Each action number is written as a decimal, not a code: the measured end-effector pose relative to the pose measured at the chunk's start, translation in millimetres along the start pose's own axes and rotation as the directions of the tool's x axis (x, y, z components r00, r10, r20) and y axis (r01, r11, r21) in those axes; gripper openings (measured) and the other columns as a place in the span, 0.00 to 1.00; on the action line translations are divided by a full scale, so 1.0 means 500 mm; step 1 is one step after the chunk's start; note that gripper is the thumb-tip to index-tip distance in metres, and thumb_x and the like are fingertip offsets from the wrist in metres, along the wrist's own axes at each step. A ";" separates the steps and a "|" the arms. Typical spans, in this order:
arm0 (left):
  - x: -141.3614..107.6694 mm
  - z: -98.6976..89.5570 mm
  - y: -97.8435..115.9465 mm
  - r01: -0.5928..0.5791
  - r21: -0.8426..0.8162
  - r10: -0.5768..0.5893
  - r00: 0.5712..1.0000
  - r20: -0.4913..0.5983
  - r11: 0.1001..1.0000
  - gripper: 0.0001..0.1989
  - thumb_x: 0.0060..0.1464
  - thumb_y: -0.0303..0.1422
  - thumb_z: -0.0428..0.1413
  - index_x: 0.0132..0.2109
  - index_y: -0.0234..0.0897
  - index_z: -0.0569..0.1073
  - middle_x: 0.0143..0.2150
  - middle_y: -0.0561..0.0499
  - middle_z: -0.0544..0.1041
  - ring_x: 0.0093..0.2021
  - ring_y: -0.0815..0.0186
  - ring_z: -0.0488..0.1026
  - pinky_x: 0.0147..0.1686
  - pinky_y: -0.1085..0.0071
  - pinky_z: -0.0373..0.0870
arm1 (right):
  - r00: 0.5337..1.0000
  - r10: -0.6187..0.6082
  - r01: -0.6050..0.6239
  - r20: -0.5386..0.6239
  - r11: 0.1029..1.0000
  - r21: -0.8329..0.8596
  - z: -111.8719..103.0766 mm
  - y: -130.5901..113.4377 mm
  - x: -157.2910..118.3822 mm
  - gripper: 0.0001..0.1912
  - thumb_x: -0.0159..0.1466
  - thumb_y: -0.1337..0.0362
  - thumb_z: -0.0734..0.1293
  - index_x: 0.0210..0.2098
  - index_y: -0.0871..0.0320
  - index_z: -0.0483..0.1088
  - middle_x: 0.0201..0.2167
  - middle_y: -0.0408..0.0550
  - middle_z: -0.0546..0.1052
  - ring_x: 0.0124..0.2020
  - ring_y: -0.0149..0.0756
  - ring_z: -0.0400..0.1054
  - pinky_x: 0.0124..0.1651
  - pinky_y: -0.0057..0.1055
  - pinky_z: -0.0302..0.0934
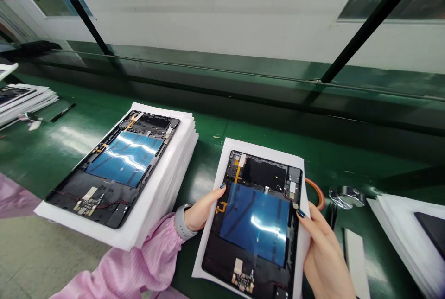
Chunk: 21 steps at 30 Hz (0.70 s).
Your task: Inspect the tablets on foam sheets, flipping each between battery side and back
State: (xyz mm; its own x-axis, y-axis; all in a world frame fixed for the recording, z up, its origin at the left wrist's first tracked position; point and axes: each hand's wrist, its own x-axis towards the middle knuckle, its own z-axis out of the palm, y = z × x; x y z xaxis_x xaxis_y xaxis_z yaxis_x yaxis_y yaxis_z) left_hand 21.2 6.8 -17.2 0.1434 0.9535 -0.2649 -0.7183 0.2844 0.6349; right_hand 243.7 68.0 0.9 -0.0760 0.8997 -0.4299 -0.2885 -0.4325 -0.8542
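Note:
An opened tablet (255, 225), its blue battery, circuit boards and orange flex cables exposed, lies on a white foam sheet (212, 248) in front of me. My left hand (205, 207) grips its left edge, thumb on top and the other fingers hidden underneath. On the right edge, my right hand (325, 243) presses its thumb on the frame, the other fingers behind the sheet. To the left, a second opened tablet (121, 160) rests on a thick stack of white foam sheets (174, 169).
At right, another white stack (399, 238) carries a dark panel. Near it are a shiny metallic tape roll (346, 196), a red-and-yellow ring (317, 192) and a pale bar (357, 262). A black pen (62, 112) and more stacked sheets (29, 104) lie far left. A pink sleeve (17, 197) shows at the left edge.

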 end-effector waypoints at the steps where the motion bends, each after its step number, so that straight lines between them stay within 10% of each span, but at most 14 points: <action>1: 0.000 0.000 0.000 0.008 -0.009 -0.008 1.000 0.001 1.000 0.23 0.51 0.46 0.63 0.48 0.34 0.80 0.52 0.46 0.80 0.68 0.52 0.59 0.71 0.59 0.42 | 1.000 0.001 -0.001 -0.007 1.000 -0.005 -0.001 0.000 0.001 0.27 0.43 0.52 0.80 0.41 0.50 0.77 0.39 0.48 0.82 0.43 0.55 0.75 0.47 0.46 0.71; 12: 0.009 -0.003 0.003 -0.060 0.202 0.076 0.994 -0.077 0.978 0.24 0.54 0.49 0.57 0.48 0.34 0.79 0.52 0.45 0.80 0.63 0.52 0.65 0.68 0.57 0.51 | 0.991 -0.111 0.103 -0.071 0.989 -0.104 0.004 0.005 -0.002 0.32 0.45 0.50 0.80 0.47 0.51 0.75 0.47 0.50 0.79 0.48 0.52 0.74 0.45 0.40 0.71; 21: 0.024 -0.009 0.016 -0.141 0.713 0.414 0.882 -0.225 0.687 0.18 0.54 0.47 0.55 0.27 0.36 0.72 0.28 0.52 0.73 0.34 0.63 0.68 0.37 0.67 0.66 | 0.967 -0.253 0.255 0.042 0.930 -0.264 -0.019 0.036 0.035 0.27 0.56 0.49 0.75 0.52 0.53 0.73 0.53 0.52 0.76 0.52 0.52 0.71 0.58 0.48 0.62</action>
State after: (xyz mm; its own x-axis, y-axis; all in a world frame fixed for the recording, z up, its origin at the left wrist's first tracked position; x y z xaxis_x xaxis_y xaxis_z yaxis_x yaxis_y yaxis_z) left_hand 14.0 20.0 -18.3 -0.3246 0.9363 -0.1339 -0.0283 0.1319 0.9909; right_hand 246.3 75.5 -25.1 -0.0404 0.9814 -0.1874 -0.0356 -0.1889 -0.9813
